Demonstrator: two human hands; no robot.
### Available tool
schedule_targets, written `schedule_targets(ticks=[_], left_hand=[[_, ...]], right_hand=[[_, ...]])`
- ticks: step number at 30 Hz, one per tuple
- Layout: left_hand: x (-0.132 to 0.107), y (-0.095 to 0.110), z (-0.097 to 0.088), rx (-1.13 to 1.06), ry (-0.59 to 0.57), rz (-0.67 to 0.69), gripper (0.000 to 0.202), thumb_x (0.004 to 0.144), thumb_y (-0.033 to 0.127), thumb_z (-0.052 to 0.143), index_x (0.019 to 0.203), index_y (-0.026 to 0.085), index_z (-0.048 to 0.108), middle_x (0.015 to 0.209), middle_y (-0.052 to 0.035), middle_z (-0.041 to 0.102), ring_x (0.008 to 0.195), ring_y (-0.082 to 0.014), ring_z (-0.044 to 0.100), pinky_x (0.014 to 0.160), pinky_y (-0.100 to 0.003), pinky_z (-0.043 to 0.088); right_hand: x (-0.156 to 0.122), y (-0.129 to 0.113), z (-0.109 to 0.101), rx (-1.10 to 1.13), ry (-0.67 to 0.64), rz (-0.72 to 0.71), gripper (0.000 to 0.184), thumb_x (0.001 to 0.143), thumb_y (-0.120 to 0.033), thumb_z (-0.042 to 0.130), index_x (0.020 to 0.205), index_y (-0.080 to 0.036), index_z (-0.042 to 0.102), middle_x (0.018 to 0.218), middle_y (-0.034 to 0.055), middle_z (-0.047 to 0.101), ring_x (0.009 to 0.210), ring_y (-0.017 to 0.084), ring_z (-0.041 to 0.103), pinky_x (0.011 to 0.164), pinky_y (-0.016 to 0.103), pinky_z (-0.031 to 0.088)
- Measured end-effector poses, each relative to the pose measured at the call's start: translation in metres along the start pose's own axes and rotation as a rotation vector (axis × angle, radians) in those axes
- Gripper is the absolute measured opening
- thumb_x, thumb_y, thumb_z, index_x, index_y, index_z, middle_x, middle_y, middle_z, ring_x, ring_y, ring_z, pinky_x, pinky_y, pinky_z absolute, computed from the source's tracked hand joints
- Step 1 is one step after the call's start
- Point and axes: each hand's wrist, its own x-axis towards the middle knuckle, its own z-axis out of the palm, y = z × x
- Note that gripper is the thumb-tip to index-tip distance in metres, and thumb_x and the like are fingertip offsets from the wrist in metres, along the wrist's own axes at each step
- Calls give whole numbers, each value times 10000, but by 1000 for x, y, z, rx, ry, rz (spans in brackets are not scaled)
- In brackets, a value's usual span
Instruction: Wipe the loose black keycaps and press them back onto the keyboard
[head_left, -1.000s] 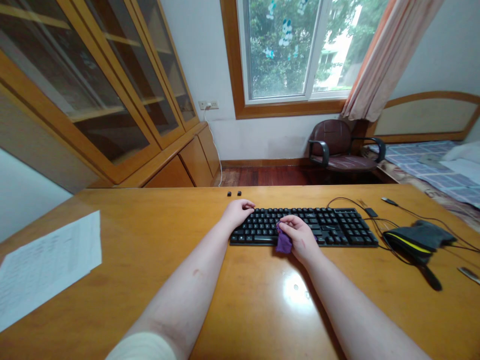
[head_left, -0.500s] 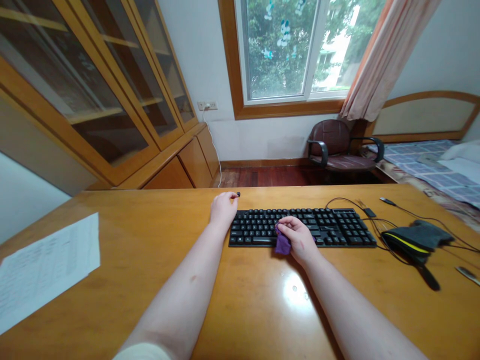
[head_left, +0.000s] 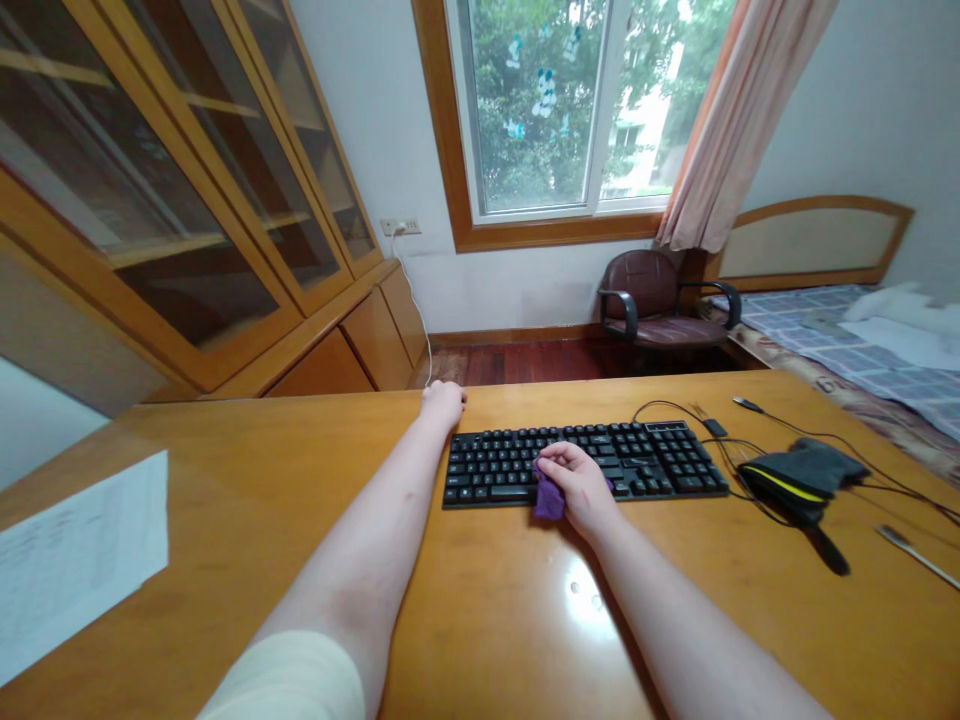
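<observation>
A black keyboard point(head_left: 645, 468) lies on the wooden desk. Over its middle keys, my right hand point(head_left: 581, 488) is closed on a purple cloth point(head_left: 550, 500), which hangs down past the keyboard's front edge. Just beyond the keyboard's far left corner, my left hand point(head_left: 444, 404) is down by the desk's far edge. Its fingers are curled together, and whatever they hold is hidden behind the hand.
Printed sheets point(head_left: 90, 560) lie on the desk at left. To the right are a dark pouch with a yellow stripe point(head_left: 795, 478), a cable with a USB plug point(head_left: 748, 404) and a thin-handled tool point(head_left: 911, 550). Past the desk stands a chair point(head_left: 652, 295).
My left hand has moved toward the desk's far edge, and the small black piece at its fingertips is out of sight. My right hand stays over the keyboard with the cloth. The view has shifted slightly.
</observation>
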Motion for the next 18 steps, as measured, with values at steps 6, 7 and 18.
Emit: schedule_targets(ticks=[6,7,18], left_hand=[[-10,10,-5,-131,22,29,188,662,125,643,835,161,708,910,-102,680,967,-289,568,893,-400,404],[-16,17,-7,-170,41,43,240,684,146,633,912,184,693,977,-86,672,969,-260,575,897,-374,413],[-140,105,14,-1028,165,70,281,668,223,688,939,170,639,910,-62,660,793,-156,629,748,-298,521]], right_hand=[[1,1,0,10,0,0,242,580,-297,770,742,-192,623,619,-22,623,578,108,564,554,226,415],[1,2,-1,12,-2,0,239,582,-293,769,743,-193,625,622,-22,625,581,108,566,556,226,416],[4,4,-3,86,36,-45,270,631,-324,732,853,-182,672,791,25,670,670,131,588,628,257,454]])
